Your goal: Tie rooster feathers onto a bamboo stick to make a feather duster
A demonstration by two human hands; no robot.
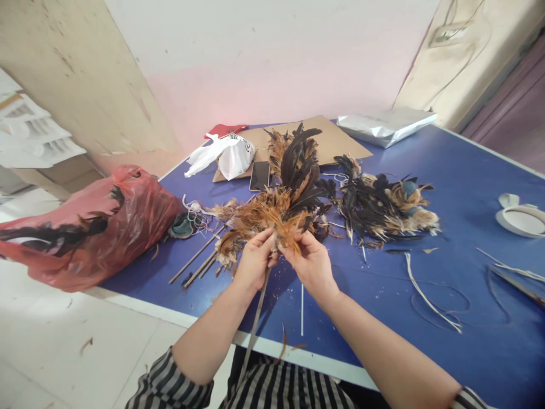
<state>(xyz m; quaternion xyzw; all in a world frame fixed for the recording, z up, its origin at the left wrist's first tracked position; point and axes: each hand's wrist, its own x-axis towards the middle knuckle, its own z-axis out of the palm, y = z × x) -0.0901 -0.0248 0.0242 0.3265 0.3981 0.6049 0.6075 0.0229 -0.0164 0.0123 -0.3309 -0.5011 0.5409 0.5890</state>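
Over the near part of the blue table I hold a feather duster [293, 196] of brown and black feathers on a thin stick [255, 326]. My left hand [255, 258] is closed around the stick where the feathers begin. With thumb and fingers pinched, my right hand [314, 264] grips orange-brown feathers at the same spot, close beside the left. The fingertips partly hide the joint between feathers and stick. Right of the duster lies a heap of loose dark feathers [374, 204]. Several thin sticks [198, 264] lie left of my left hand, near more brown feathers.
A red plastic bag [102, 227] of feathers sits at the table's left edge. Behind are a phone [259, 176], white bag [236, 156], cardboard [336, 139] and silver packet [385, 126]. White cords [426, 292], a tape roll [522, 218] and scissors-like metal blades [519, 287] lie right.
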